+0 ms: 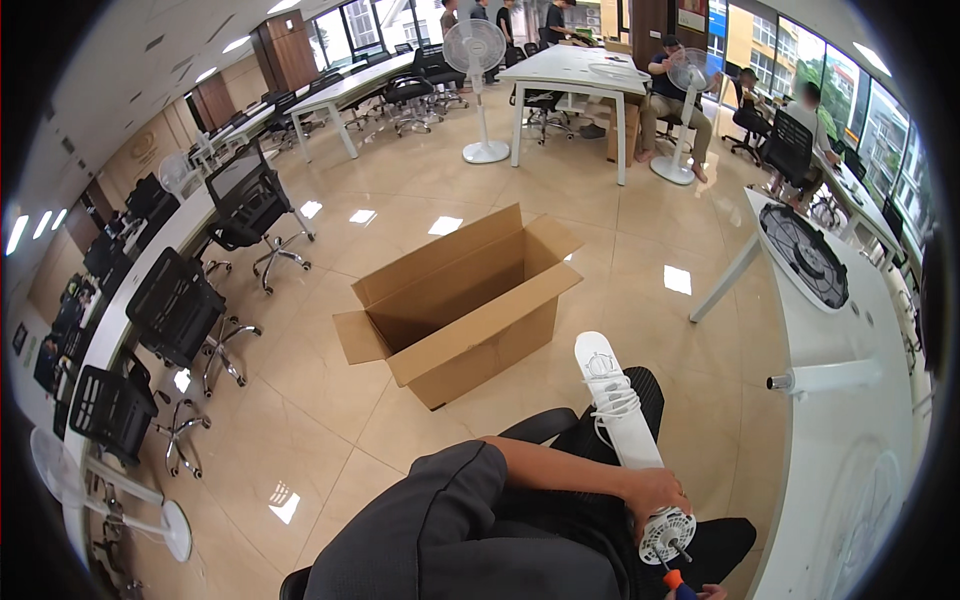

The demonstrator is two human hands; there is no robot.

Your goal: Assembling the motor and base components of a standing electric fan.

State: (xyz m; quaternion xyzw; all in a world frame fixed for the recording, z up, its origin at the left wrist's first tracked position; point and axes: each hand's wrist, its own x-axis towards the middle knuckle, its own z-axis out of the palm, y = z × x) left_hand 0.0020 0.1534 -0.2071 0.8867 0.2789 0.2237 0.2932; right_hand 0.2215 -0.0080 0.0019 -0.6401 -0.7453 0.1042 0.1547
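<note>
Across my lap lies a long white fan body (627,430) with a white cord (612,397) wound round it. My left hand (655,492) is closed round its near end, beside the round vented motor housing (666,537) with a metal shaft sticking out. At the lower edge my right hand (712,592) shows only in part, its fingers closed on a screwdriver (674,580) with an orange and dark blue handle. The screwdriver's tip points at the motor housing; whether it sits in a screw is too small to tell.
An open cardboard box (480,345) stands on the floor ahead. On the white table (815,480) at my right are a round black-and-white part (803,257), a white tube (830,376) and a clear fan blade (868,515). Office chairs (178,305) line the left; people and standing fans (475,50) are farther off.
</note>
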